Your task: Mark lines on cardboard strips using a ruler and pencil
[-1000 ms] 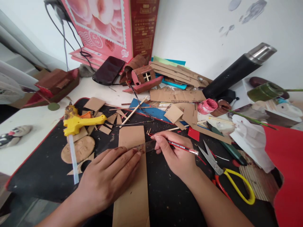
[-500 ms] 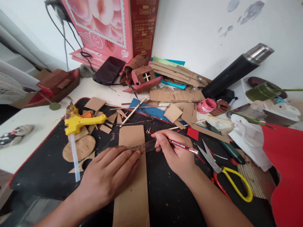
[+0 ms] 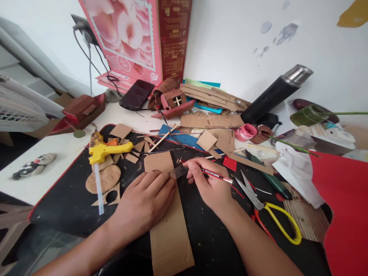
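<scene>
A strip of brown cardboard (image 3: 172,241) lies lengthwise on the black mat, its lower end turned a little to the right. My left hand (image 3: 149,197) rests on it with bent fingers, holding down a clear ruler (image 3: 180,171) set across the strip. The ruler's right end sticks out past the cardboard's edge. Just to the right, my right hand (image 3: 211,184) pinches a red-and-black pencil (image 3: 216,174), its tip pointing left near the ruler's end. Several tiny scraps lie by the tip. My left fingertips partly hide the ruler.
A yellow glue gun (image 3: 99,149) lies left, beside a round clay-coloured disc (image 3: 103,179). Scissors (image 3: 258,203) with yellow and red handles rest on the right. Behind are small red boats (image 3: 175,103), a phone (image 3: 136,94), stacked cardboard (image 3: 212,96), paint jars (image 3: 245,132) and a black flask (image 3: 273,94).
The cardboard strip has swung, its near end shifting right. My left fingers have bent more over the ruler. The whole view has shifted slightly; the pencil stays in my right hand.
</scene>
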The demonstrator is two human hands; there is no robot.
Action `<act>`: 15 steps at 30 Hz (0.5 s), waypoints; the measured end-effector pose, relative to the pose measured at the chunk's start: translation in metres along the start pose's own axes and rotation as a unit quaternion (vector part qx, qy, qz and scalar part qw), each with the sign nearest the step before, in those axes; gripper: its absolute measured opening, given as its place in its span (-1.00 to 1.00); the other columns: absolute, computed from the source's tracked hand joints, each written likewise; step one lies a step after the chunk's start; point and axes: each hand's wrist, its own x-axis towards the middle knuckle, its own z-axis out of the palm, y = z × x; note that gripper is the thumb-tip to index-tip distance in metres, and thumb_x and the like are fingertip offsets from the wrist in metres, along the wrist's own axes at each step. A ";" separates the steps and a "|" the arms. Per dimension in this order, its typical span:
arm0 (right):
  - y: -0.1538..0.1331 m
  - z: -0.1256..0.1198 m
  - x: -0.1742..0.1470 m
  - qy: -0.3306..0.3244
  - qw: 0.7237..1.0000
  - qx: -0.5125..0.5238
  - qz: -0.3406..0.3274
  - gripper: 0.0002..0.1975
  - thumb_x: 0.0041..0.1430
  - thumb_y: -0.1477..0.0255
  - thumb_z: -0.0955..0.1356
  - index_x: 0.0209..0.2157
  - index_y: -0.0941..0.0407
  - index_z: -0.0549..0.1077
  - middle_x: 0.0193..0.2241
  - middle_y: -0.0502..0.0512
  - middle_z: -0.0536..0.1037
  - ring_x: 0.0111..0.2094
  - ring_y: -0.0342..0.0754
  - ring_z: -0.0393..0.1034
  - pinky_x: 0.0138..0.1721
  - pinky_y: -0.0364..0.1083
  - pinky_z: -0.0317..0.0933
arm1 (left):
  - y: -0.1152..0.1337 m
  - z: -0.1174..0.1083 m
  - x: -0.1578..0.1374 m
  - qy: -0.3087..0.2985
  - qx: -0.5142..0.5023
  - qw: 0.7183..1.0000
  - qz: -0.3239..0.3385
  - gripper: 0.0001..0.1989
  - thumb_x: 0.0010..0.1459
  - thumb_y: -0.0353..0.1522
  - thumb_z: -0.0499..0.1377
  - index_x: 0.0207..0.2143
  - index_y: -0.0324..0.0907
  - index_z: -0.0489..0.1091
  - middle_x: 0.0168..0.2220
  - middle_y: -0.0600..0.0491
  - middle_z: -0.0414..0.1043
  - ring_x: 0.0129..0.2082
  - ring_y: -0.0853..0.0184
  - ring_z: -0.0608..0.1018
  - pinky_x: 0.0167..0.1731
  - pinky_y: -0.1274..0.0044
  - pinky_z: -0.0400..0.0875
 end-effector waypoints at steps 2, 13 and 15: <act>-0.001 0.000 0.000 0.003 1.000 -0.002 0.002 -0.71 0.62 0.28 0.35 -0.18 0.08 0.65 -0.45 0.00 0.68 -0.52 -0.10 0.61 -0.44 -0.16 0.48 | 0.000 -0.002 0.000 -0.001 0.000 1.000 0.006 -0.73 0.54 -0.45 0.09 0.00 -0.26 0.62 -0.07 -0.05 0.73 -0.15 0.16 0.69 -0.17 0.32 0.59; -0.001 -0.001 0.000 -0.006 1.000 -0.011 -0.003 -0.68 0.62 0.28 0.35 -0.22 0.08 0.64 -0.48 0.00 0.65 -0.53 -0.10 0.60 -0.45 -0.15 0.43 | -0.018 -0.007 -0.015 -0.020 -0.011 0.999 0.023 -0.72 0.52 -0.46 0.16 0.14 -0.28 0.59 0.15 -0.10 0.70 0.13 0.10 0.71 0.08 0.28 0.63; -0.001 0.000 0.000 -0.005 1.000 -0.009 -0.002 -0.69 0.62 0.29 0.35 -0.23 0.08 0.64 -0.49 -0.01 0.64 -0.53 -0.10 0.59 -0.45 -0.16 0.42 | -0.027 -0.007 -0.017 -0.044 -0.022 0.998 0.037 -0.64 0.52 -0.48 0.08 0.23 -0.31 0.54 0.22 -0.15 0.66 0.19 0.07 0.68 0.11 0.26 0.64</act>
